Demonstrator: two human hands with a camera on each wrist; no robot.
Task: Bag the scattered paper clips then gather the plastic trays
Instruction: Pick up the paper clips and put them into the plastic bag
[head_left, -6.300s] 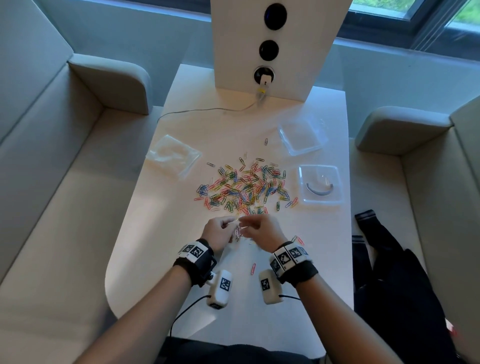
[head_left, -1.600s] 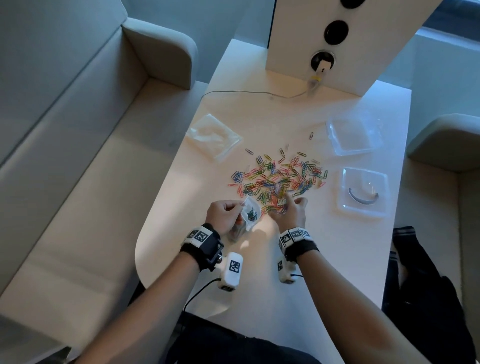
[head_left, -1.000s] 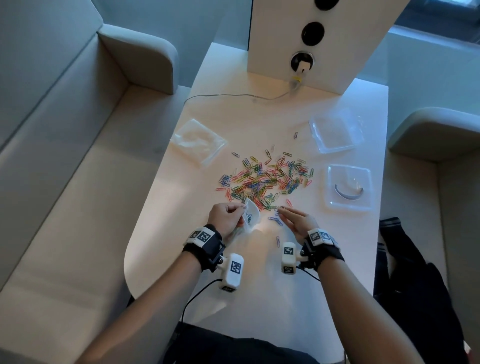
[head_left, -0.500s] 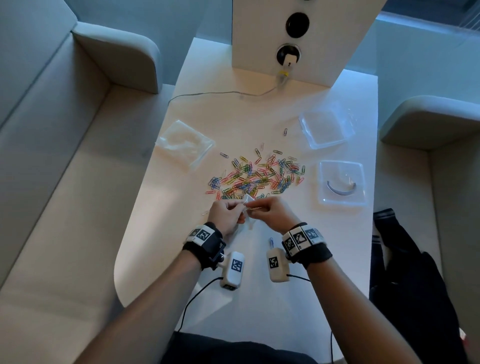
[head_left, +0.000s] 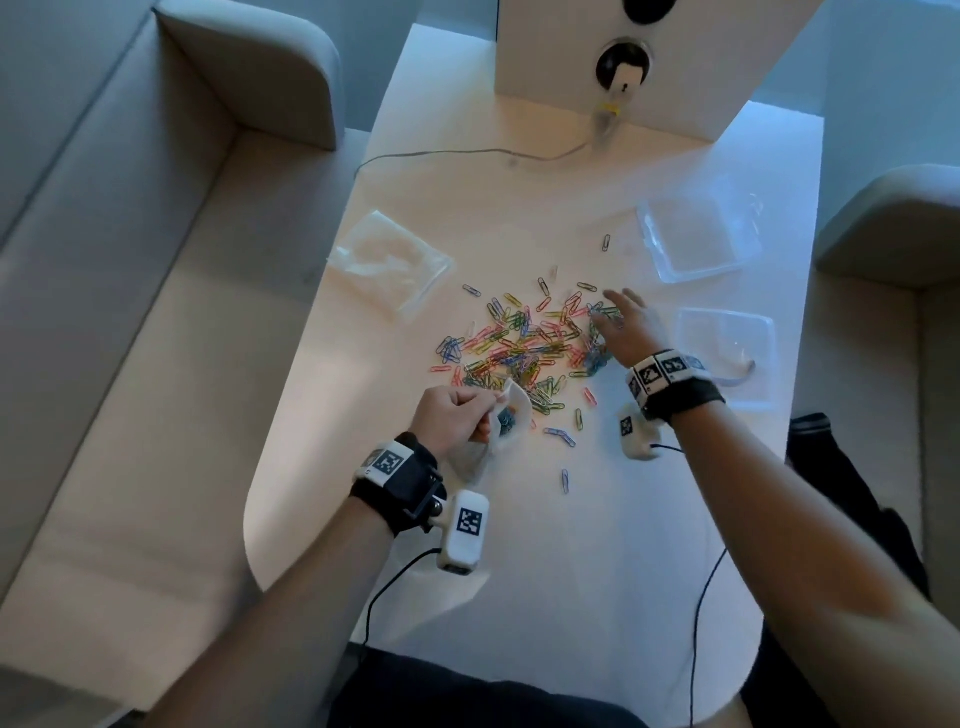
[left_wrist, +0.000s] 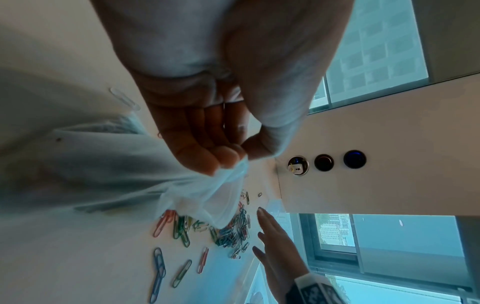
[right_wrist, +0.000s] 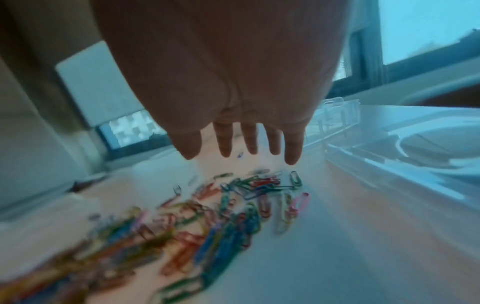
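Observation:
Coloured paper clips (head_left: 524, 348) lie scattered in a heap at the middle of the white table (head_left: 519, 597). My left hand (head_left: 457, 421) pinches the mouth of a small clear plastic bag (head_left: 506, 421) with a few clips inside, near the heap's front edge; the bag (left_wrist: 145, 181) hangs below the pinching fingers (left_wrist: 221, 158). My right hand (head_left: 623, 325) reaches flat over the heap's right side, fingers (right_wrist: 249, 142) straight and spread above the clips (right_wrist: 233, 205), holding nothing. Two clear plastic trays sit at the right: the far one (head_left: 691, 241) and the near one (head_left: 727, 358).
A second clear bag (head_left: 389, 262) lies at the table's left. A white box with round sockets (head_left: 623, 67) stands at the far end, its cable (head_left: 467, 153) running left. Sofas flank the table. Dark clothing (head_left: 831, 467) lies at the right.
My right hand left the bag's mouth and reached forward and right over the heap, opening flat. The left hand kept its hold on the bag. The head view shifted.

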